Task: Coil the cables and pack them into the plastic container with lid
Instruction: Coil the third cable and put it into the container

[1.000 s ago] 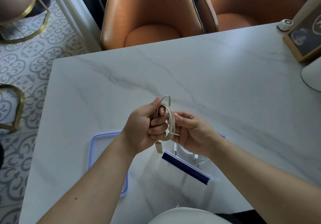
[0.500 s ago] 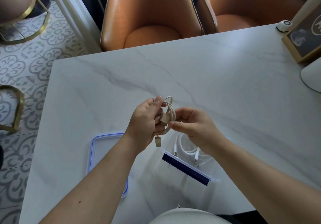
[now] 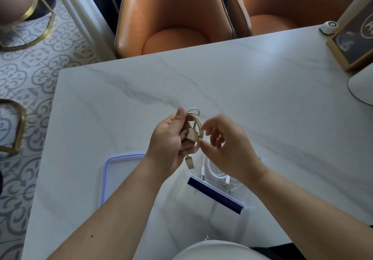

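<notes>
left hand (image 3: 169, 138) grips coiled beige braided cable (image 3: 195, 130), loops upright; right hand (image 3: 226, 146) loosely spread, fingertips at coil. clear plastic container with blue clip (image 3: 218, 191) lies directly below-near, white cable (image 3: 214, 171) inside.

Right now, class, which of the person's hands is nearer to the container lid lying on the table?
Left. The left hand holds the beige cable just above the lid's far right corner; the right hand hovers over the container, farther away.

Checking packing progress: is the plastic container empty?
No. A coiled white cable already lies inside the open plastic container; its lid lies alongside.
</notes>
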